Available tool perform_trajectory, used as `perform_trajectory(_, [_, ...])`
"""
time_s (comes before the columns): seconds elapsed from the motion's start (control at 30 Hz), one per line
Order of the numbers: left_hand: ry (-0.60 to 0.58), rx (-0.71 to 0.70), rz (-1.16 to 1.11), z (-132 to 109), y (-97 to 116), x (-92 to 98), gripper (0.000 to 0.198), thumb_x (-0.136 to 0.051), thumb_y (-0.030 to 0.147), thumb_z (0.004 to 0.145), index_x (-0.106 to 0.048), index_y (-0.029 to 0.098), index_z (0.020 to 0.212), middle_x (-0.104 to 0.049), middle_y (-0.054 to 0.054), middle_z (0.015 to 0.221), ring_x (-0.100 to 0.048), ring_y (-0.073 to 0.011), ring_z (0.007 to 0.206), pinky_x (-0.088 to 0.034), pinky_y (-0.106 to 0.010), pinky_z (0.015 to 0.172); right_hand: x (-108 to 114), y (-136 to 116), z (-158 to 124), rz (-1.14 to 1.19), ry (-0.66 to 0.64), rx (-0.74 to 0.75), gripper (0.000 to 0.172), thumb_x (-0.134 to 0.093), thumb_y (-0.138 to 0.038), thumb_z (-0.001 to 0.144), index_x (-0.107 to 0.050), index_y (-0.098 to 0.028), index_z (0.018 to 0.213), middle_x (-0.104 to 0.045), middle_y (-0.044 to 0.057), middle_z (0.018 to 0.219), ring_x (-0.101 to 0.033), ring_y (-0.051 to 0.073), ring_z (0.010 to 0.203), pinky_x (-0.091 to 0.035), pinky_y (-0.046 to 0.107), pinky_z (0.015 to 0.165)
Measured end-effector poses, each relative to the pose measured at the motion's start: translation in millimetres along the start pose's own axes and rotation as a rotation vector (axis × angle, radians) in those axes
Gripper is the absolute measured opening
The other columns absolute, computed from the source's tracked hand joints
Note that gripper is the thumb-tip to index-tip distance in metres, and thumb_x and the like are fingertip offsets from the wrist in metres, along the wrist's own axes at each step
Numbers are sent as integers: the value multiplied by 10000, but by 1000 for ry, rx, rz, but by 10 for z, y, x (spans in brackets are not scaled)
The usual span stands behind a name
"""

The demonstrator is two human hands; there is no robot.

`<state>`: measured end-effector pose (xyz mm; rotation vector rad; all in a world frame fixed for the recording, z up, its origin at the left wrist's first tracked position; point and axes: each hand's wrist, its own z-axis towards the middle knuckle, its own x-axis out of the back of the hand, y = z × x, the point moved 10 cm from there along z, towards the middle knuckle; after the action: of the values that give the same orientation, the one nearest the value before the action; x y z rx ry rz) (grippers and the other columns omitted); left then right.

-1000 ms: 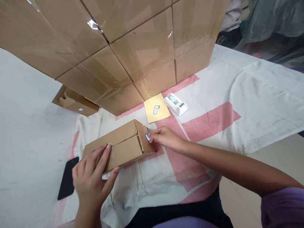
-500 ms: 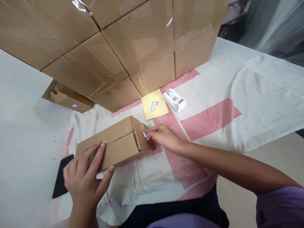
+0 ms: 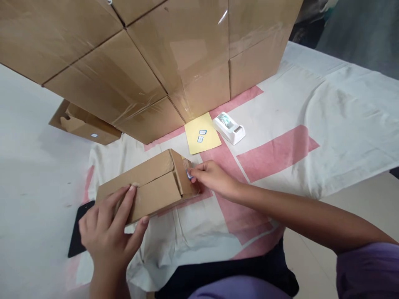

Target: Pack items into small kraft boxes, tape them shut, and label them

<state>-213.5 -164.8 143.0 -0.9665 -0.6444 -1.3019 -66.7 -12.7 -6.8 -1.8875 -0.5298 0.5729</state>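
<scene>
A closed cardboard box (image 3: 152,182) lies at an angle on the cloth before me. My left hand (image 3: 110,224) rests on its near left end, fingers spread over the top, thumb off the near edge. At the box's right end face, my right hand (image 3: 209,176) pinches a small blue-edged white label (image 3: 189,173) between thumb and fingers, against or very close to the cardboard. Part of the label is covered by the fingertips. Behind the box lies a yellow sheet (image 3: 193,145) bearing two similar labels.
Stacked cardboard boxes (image 3: 196,54) in clear wrap rise at the back. A white tape dispenser-like device (image 3: 237,135) sits beside the yellow sheet. An open cardboard box (image 3: 107,133) stands at the left, and a black phone-like slab (image 3: 77,232) lies by my left hand.
The view has shifted slightly, so everything sits a little differently in the picture. Both hands keep nearly the same places on the box, and the right still pinches the label.
</scene>
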Motion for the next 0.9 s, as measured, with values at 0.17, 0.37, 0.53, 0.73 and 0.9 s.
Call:
perform_trajectory(0.17, [14, 1, 14, 8, 9, 15, 674, -623, 420, 892, -446, 290, 1529, -663, -126, 1311, -609, -353, 1059, -427, -496, 880, 12, -34, 4, -7, 10, 23, 351, -614, -421, 891, -654, -166, 653, -610, 10, 687, -461, 123, 613, -287, 260, 569])
perform_trajectory(0.37, [-11, 23, 2, -4, -4, -4, 672, -621, 421, 897, -443, 289, 1532, -654, -133, 1332, -603, -372, 1097, -433, -526, 907, -25, -81, -11, -21, -26, 33, 377, -580, -438, 905, -582, -178, 634, -496, -26, 598, -419, 114, 561, -258, 264, 549])
perform_trajectory(0.53, [-8, 8, 7, -28, -17, -12, 680, -631, 423, 883, -452, 292, 1526, -664, -123, 1319, -611, -352, 1039, -437, -512, 875, -67, -99, -54, -83, -107, 45, 536, -584, -566, 891, -342, -214, 567, -283, -70, 524, -284, 91, 502, -176, 283, 535])
perform_trajectory(0.73, [-29, 19, 8, -31, -24, -22, 667, -607, 415, 903, -433, 298, 1535, -651, -114, 1345, -611, -343, 1034, -435, -507, 870, -54, -68, -51, -211, -218, 34, 563, -622, -629, 860, -451, -192, 548, -436, -35, 559, -385, 104, 539, -249, 284, 559])
perform_trajectory(0.9, [-23, 5, 2, -36, -16, -16, 667, -622, 427, 896, -449, 298, 1527, -659, -110, 1332, -615, -331, 1024, -440, -496, 864, -15, -130, -13, -216, -249, 110, 528, -622, -608, 876, -498, -189, 579, -439, -40, 570, -388, 104, 553, -256, 280, 570])
